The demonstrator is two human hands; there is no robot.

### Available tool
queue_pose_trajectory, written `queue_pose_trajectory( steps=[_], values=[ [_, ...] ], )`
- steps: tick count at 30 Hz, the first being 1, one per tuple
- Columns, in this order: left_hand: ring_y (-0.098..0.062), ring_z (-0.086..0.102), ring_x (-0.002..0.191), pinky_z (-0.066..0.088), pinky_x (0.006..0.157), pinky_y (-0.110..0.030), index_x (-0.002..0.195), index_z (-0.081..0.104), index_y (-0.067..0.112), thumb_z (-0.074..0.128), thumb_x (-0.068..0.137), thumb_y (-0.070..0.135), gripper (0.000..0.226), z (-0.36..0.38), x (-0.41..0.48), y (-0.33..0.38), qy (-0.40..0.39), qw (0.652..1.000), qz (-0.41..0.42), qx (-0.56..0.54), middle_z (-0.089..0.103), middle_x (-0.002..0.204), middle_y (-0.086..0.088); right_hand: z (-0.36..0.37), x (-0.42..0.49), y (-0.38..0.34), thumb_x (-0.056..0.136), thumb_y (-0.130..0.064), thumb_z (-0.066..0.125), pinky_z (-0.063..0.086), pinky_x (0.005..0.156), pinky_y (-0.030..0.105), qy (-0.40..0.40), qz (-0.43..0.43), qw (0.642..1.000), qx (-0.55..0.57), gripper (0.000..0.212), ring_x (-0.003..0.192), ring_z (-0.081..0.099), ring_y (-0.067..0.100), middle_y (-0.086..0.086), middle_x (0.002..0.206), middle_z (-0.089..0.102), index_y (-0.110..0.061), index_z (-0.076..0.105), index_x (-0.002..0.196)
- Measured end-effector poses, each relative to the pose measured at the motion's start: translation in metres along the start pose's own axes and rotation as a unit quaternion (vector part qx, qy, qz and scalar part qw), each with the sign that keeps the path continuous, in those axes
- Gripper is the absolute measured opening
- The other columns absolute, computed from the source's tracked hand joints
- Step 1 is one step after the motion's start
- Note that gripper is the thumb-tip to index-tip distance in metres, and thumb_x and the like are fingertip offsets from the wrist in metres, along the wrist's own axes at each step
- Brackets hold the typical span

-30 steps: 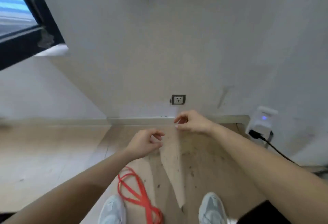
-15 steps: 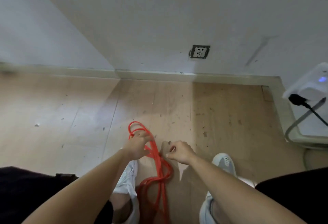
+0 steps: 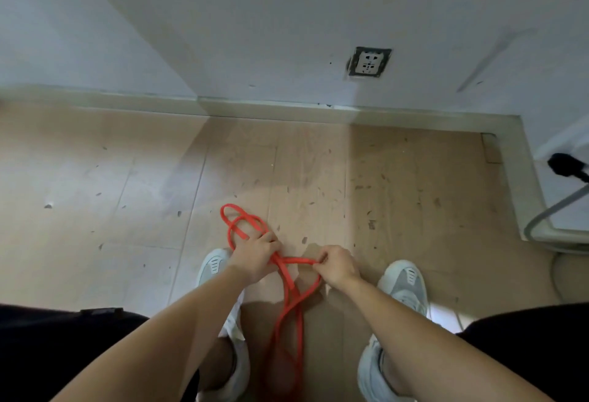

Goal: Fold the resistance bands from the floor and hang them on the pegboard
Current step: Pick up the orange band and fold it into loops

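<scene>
A red resistance band (image 3: 288, 299) lies on the wooden floor between my two white shoes, its loops running from near my body out past my hands. My left hand (image 3: 255, 256) is closed around the band's strands, with a loop (image 3: 237, 220) sticking out beyond the fingers. My right hand (image 3: 338, 264) pinches a strand pulled sideways from the left hand. The pegboard is out of view.
A white wall with a socket (image 3: 369, 62) and a skirting board (image 3: 287, 108) faces me. At the right edge a white device with a black plug (image 3: 565, 166) and a grey cable (image 3: 548, 213) stand on the floor. My shoes (image 3: 404, 283) flank the band.
My view dropped from the wall to the floor as I bent down. Both hands went from empty in the air to gripping the red band; the right hand now pulls a strand sideways.
</scene>
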State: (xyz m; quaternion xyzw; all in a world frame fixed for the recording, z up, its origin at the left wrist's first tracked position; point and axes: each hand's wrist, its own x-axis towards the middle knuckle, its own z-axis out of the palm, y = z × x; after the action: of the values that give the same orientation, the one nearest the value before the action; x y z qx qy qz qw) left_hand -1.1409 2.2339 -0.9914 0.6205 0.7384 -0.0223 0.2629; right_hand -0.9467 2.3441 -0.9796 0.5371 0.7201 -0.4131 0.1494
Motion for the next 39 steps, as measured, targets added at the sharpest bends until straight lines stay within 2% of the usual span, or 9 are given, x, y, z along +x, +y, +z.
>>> queue_pose_trajectory(
  steps=[3,8,15,17,21,25,28,32,39],
  values=[
    [-0.025,0.066,0.104,0.057,0.073,-0.044,0.109,0.074,0.027,0.075,0.079,0.032,0.031,-0.009,0.004,-0.001,0.037,0.999,0.001,-0.031,0.066,0.115,0.006,-0.016,0.008,0.003,0.078,-0.015,0.081,0.048,0.058,0.019,0.001,0.006,0.996,0.089,0.022,0.064,0.062,0.01,-0.003,0.069,0.066,-0.021,0.064,0.066],
    [-0.023,0.068,0.098,0.052,0.07,-0.035,0.102,0.074,0.03,0.073,0.082,0.038,0.022,-0.028,-0.001,-0.001,0.068,0.997,-0.002,-0.02,0.068,0.106,0.007,-0.041,0.006,0.0,0.075,0.002,0.082,0.054,0.05,0.028,0.009,0.038,0.975,0.22,0.022,0.052,0.062,0.016,0.006,0.062,0.063,-0.009,0.063,0.075],
    [-0.012,0.066,0.099,0.049,0.077,-0.027,0.097,0.071,0.037,0.073,0.076,0.054,0.027,-0.071,-0.011,-0.004,0.007,0.996,-0.087,-0.013,0.07,0.102,0.014,-0.098,-0.002,-0.032,0.077,-0.003,0.08,0.052,0.071,0.034,0.083,0.003,0.977,0.194,0.015,0.069,0.062,0.02,0.003,0.071,0.066,-0.015,0.07,0.074],
    [-0.009,0.065,0.095,0.044,0.072,-0.025,0.094,0.073,0.036,0.075,0.076,0.058,0.029,-0.093,-0.014,-0.001,0.037,0.993,-0.102,-0.043,0.071,0.096,0.016,-0.119,-0.009,-0.041,0.081,-0.008,0.074,0.052,0.078,0.03,0.13,-0.008,0.979,0.157,0.007,0.084,0.067,0.023,0.006,0.084,0.072,-0.014,0.076,0.084],
    [-0.007,0.064,0.081,0.04,0.06,-0.021,0.084,0.076,0.028,0.079,0.078,0.053,0.026,-0.148,-0.013,0.011,0.094,0.981,-0.096,-0.14,0.073,0.083,0.011,-0.163,-0.032,-0.051,0.081,-0.014,0.064,0.051,0.087,0.029,0.206,0.002,0.977,0.054,0.023,0.107,0.067,0.029,0.007,0.109,0.074,-0.024,0.076,0.097],
    [-0.011,0.066,0.07,0.053,0.064,-0.031,0.069,0.071,0.03,0.079,0.08,0.05,0.024,-0.211,-0.014,0.032,0.137,0.973,-0.046,-0.181,0.071,0.068,0.01,-0.183,-0.046,-0.071,0.083,-0.01,0.065,0.052,0.091,0.03,0.175,-0.069,0.981,0.056,0.02,0.107,0.067,0.025,0.006,0.107,0.075,-0.02,0.077,0.095],
    [-0.012,0.063,0.063,0.053,0.067,-0.034,0.069,0.073,0.018,0.08,0.084,0.038,0.026,-0.265,-0.02,0.047,0.193,0.943,-0.004,-0.271,0.071,0.063,0.006,-0.186,-0.059,-0.096,0.08,-0.006,0.071,0.053,0.085,0.03,0.116,-0.142,0.978,0.095,0.018,0.095,0.067,0.02,0.001,0.089,0.072,-0.023,0.071,0.082],
    [-0.013,0.062,0.062,0.05,0.064,-0.025,0.076,0.074,0.006,0.078,0.088,0.025,0.023,-0.332,-0.041,0.071,0.255,0.885,0.019,-0.39,0.07,0.066,-0.004,-0.195,-0.09,-0.131,0.084,0.005,0.062,0.044,0.067,0.021,0.017,-0.215,0.959,0.183,0.031,0.082,0.059,0.01,-0.001,0.092,0.066,-0.02,0.069,0.1],
    [-0.014,0.059,0.06,0.047,0.057,-0.018,0.085,0.072,-0.005,0.072,0.091,0.018,0.024,-0.41,-0.083,0.096,0.345,0.793,0.024,-0.501,0.065,0.067,-0.009,-0.2,-0.106,-0.159,0.085,-0.017,0.077,0.049,0.094,0.028,-0.014,-0.261,0.946,0.193,0.019,0.104,0.067,0.014,0.003,0.107,0.073,-0.015,0.073,0.103]
  ],
)
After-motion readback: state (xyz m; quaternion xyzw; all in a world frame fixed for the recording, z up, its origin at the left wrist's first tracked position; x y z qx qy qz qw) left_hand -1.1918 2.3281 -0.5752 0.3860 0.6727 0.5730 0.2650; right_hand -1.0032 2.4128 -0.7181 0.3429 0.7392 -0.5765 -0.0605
